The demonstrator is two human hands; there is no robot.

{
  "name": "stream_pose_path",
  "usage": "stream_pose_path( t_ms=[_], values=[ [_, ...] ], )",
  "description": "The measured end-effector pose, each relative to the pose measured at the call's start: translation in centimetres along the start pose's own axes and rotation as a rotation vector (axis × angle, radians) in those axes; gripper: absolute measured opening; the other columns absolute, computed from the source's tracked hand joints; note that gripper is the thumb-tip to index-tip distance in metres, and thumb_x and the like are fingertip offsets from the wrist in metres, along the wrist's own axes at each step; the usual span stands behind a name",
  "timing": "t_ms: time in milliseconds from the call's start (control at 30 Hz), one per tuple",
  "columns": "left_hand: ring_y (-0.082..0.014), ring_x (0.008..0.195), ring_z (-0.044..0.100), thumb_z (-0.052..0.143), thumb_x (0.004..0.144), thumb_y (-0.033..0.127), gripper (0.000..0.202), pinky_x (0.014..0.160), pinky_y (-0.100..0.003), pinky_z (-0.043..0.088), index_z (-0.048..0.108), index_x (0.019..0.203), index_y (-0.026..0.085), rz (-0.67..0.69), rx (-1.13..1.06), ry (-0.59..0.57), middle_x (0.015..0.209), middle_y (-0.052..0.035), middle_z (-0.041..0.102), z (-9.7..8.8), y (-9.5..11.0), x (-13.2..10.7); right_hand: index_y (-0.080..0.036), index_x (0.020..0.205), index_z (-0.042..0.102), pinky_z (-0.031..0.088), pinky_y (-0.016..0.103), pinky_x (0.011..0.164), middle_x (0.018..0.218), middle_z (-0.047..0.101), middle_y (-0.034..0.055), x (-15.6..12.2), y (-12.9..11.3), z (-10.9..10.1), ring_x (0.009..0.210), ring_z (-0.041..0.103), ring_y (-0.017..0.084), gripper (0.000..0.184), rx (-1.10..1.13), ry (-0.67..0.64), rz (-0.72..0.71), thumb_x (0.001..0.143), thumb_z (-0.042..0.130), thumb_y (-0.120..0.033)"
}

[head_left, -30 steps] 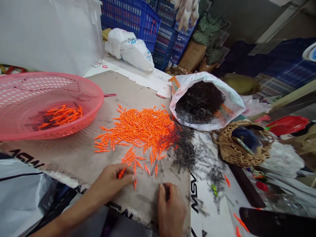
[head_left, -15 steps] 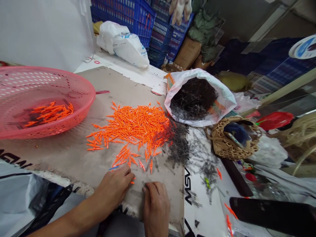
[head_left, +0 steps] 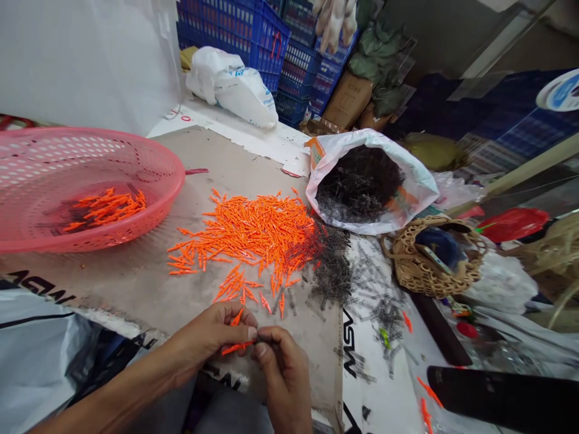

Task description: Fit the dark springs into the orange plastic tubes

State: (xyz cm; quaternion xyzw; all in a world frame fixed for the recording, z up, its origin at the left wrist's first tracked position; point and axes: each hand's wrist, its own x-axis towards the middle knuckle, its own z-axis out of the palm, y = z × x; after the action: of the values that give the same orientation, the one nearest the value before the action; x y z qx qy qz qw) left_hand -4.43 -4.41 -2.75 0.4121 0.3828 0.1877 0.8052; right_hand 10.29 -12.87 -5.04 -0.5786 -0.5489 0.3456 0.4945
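My left hand point(head_left: 217, 331) is closed on small orange pointed plastic pieces point(head_left: 237, 348), which stick out between its fingers and below the thumb. My right hand point(head_left: 284, 374) pinches a small dark coil spring point(head_left: 259, 339), mostly covered by the fingertips. Thumbs and fingertips of both hands meet above the front of the cardboard-covered table point(head_left: 158, 301). Just beyond them spreads a heap of the same orange pieces point(head_left: 257, 229). Dark coil springs point(head_left: 332, 271) lie in a tangled pile at its right side, some scattered towards the front.
A pink perforated basket point(head_left: 163, 199) at left holds orange pieces and dark strands. At the back right, a white sack point(head_left: 420, 187) lies open, full of dark springs. A woven basket point(head_left: 407, 271) with a phone and a black object point(head_left: 497, 392) are at right.
My two hands have come together. The left has turned so that orange pieces show in its grip, and the right has lifted the spring to them. The view has shifted slightly.
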Motion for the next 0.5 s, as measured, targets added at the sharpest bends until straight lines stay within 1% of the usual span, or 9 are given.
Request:
stream_pose_path(
  t_ms=[67,167,267,333,400,433,500],
  values=[
    [-0.006,0.044,0.031,0.079,0.066,0.044,0.036,0.043,-0.02,0.016,0.058,0.075,0.016,-0.012,-0.051,-0.007,0.052,0.0046,0.058,0.0,-0.2,0.1,-0.023,0.093,0.065,0.046,0.022,0.064,0.08,0.068,-0.0012,-0.4,0.3,0.3,0.071,0.062,0.014,0.013,0.086,0.007,0.084,0.091,0.053,-0.026],
    [-0.0044,0.041,0.028,0.081,0.064,0.047,0.04,0.042,-0.02,0.012,0.057,0.073,0.016,-0.06,-0.091,-0.009,0.053,0.0037,0.059,0.3,-0.3,0.1,-0.022,0.093,0.065,0.046,0.024,0.065,0.079,0.067,-0.0006,-0.8,0.6,0.9,0.071,0.06,0.014,0.015,0.159,0.053,0.166,0.09,0.054,-0.032],
    [-0.0039,0.04,0.028,0.076,0.068,0.055,0.043,0.041,-0.019,0.011,0.058,0.072,0.016,-0.079,-0.147,0.006,0.05,0.004,0.056,0.6,-0.3,-0.2,-0.021,0.09,0.065,0.048,0.025,0.066,0.078,0.066,-0.0004,-1.0,0.7,1.5,0.071,0.061,0.015,0.017,0.203,0.148,0.203,0.089,0.057,-0.036],
    [-0.0044,0.042,0.031,0.072,0.073,0.056,0.043,0.042,-0.018,0.015,0.064,0.079,0.015,-0.059,-0.216,0.011,0.056,0.0014,0.059,0.6,-0.5,-0.6,-0.021,0.089,0.065,0.049,0.025,0.064,0.076,0.067,-0.0002,-1.0,0.6,1.9,0.069,0.062,0.015,0.019,0.233,0.231,0.233,0.087,0.059,-0.039],
    [-0.0045,0.047,0.035,0.078,0.071,0.046,0.038,0.044,-0.017,0.02,0.07,0.089,0.014,-0.021,-0.278,0.023,0.066,-0.0018,0.065,0.6,-1.0,-1.0,-0.02,0.089,0.065,0.049,0.023,0.062,0.076,0.068,-0.0001,-1.0,0.4,2.4,0.067,0.063,0.014,0.02,0.259,0.304,0.257,0.086,0.062,-0.04],
    [-0.0044,0.048,0.035,0.081,0.069,0.039,0.034,0.045,-0.017,0.022,0.071,0.089,0.014,0.0,-0.301,0.031,0.07,-0.0027,0.066,0.7,-1.3,-1.2,-0.02,0.088,0.065,0.049,0.023,0.061,0.076,0.068,-0.0004,-1.0,0.3,2.6,0.065,0.063,0.013,0.021,0.272,0.33,0.264,0.085,0.063,-0.041],
    [-0.0042,0.048,0.034,0.083,0.065,0.03,0.025,0.045,-0.017,0.023,0.073,0.08,0.012,0.046,-0.33,0.065,0.068,-0.0019,0.065,0.8,-2.0,-1.3,-0.02,0.088,0.065,0.049,0.022,0.06,0.074,0.067,-0.0008,-1.1,0.2,3.0,0.064,0.062,0.013,0.022,0.293,0.361,0.271,0.084,0.064,-0.042]
  ],
)
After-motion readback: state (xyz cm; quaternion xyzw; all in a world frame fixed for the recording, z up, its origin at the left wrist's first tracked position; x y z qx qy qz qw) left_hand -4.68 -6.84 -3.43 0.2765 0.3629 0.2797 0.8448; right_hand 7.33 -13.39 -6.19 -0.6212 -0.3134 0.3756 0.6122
